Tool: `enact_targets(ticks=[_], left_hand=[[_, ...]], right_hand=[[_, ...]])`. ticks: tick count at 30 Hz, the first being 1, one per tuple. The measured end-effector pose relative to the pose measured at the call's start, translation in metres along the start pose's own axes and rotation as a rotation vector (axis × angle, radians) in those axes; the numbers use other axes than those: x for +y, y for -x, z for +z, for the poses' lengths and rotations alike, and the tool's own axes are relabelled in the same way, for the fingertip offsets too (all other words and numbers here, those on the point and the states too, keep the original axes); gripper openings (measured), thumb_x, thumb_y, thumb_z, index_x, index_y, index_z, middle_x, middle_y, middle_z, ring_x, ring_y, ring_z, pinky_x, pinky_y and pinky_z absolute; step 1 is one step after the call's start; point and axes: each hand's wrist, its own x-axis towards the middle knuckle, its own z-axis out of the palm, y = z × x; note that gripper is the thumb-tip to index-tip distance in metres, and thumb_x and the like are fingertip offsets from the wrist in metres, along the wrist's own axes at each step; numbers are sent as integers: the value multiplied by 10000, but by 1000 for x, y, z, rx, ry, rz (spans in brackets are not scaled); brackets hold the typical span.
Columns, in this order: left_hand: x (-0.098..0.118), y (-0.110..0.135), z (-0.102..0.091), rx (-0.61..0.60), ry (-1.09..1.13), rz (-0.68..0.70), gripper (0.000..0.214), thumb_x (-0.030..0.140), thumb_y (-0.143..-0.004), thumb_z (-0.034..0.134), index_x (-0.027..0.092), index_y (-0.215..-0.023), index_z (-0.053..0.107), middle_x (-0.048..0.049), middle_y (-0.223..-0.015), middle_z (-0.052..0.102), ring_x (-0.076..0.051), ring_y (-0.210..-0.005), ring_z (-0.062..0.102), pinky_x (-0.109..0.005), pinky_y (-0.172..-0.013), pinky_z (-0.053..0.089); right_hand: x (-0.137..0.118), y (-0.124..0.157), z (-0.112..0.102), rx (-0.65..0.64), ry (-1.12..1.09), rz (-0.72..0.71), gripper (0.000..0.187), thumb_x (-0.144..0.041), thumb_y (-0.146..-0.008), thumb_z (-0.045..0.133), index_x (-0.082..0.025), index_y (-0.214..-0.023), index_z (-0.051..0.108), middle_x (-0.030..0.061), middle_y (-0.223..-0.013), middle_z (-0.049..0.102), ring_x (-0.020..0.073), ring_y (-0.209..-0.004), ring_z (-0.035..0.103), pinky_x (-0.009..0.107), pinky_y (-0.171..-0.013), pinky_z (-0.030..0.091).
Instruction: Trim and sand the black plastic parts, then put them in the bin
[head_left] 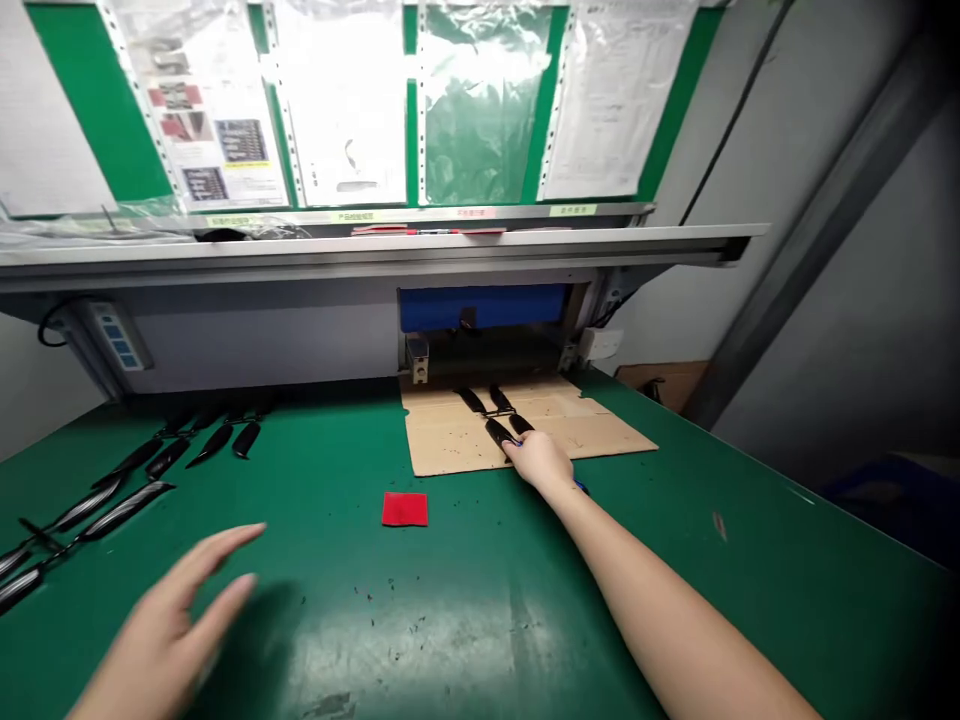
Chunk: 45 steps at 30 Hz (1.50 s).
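My right hand reaches far forward onto a flat sheet of cardboard and its fingers close on two black blade-shaped parts. Two more of the same black parts lie just beyond on the cardboard. My left hand hovers low over the green table at the near left, fingers spread, holding nothing. A small red square lies on the table between the two hands.
Several black blade-shaped parts lie in rows at the table's left edge. A grey shelf overhangs the back, with a blue panel under it and papers in sleeves on a green board above. A power strip hangs at left.
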Motion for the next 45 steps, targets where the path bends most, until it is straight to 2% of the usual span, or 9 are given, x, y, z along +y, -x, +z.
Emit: enact_targets(ticks=[5,9,14,20,26,30,34,40,45], left_hand=[[102,-39,125,-401,834,-268,658,618,-797,576,324,-1360,405,-84,-1340,523,-254,-1247,489,-379,-1022,456],[137,-74,162,-408,1245,-533,722,721,-871,283,277,-1436,218,-131,-1271,557,-229,-1150,563,-391,-967,476],[120,-94,138,-113,1514,-438,406,496,-982,280,217,-1153,520,-22,-769,560,-129,-634,570,-255,-616,495],[64,-87,95,-459,1653,-365,379,373,-988,404,152,-1282,494,55,-636,383,-49,-452,349,-212,-522,373],[38,-78,102,-736,1606,-544,511,430,-1001,287,63,-1270,520,51,-572,388,-56,-388,344,-225,-481,347],[40,-73,105,-812,1560,-551,545,430,-998,261,30,-1209,564,34,-544,416,-86,-389,388,-254,-495,371],[34,-70,106,-821,1525,-575,471,430,-982,325,93,-1162,601,29,-554,444,-94,-407,410,-259,-519,380],[30,-58,115,-925,1345,-598,586,524,-920,382,112,-539,552,-18,-433,407,-119,-403,432,-276,-559,421],[40,-51,110,-803,1299,-522,270,325,-857,536,126,-679,577,5,-510,477,-99,-369,421,-258,-509,431]], right_hand=[[-4,29,-15,56,-214,-221,211,-326,-935,533,-155,-851,624,18,-686,601,173,-622,570,254,-559,415],[-32,83,-11,16,-348,-592,190,-321,-932,514,-197,-837,621,9,-776,629,165,-717,586,246,-656,424],[-50,127,-5,-193,-455,-1051,204,-331,-818,733,-266,-985,636,-32,-929,652,168,-833,593,274,-757,415],[-32,93,7,-199,-157,-801,375,-323,-885,690,-259,-1219,531,40,-1128,577,244,-1054,521,399,-899,411],[-60,100,31,-177,-68,-990,400,-308,-864,724,-275,-1214,533,41,-1243,526,255,-1158,454,442,-985,357],[-86,106,34,-272,-69,-1079,246,-242,-820,762,-244,-1018,617,19,-1038,611,243,-1000,534,422,-922,402],[-97,109,25,-118,-359,-952,186,-248,-922,615,-230,-1100,565,33,-1043,596,209,-960,554,351,-836,464],[-102,138,32,-25,-400,-1191,339,-228,-978,516,-183,-1310,468,133,-1293,454,268,-1140,474,409,-929,449],[-98,143,38,-50,-314,-1362,329,-168,-966,513,-153,-1293,483,160,-1242,480,275,-1036,519,411,-816,489]])
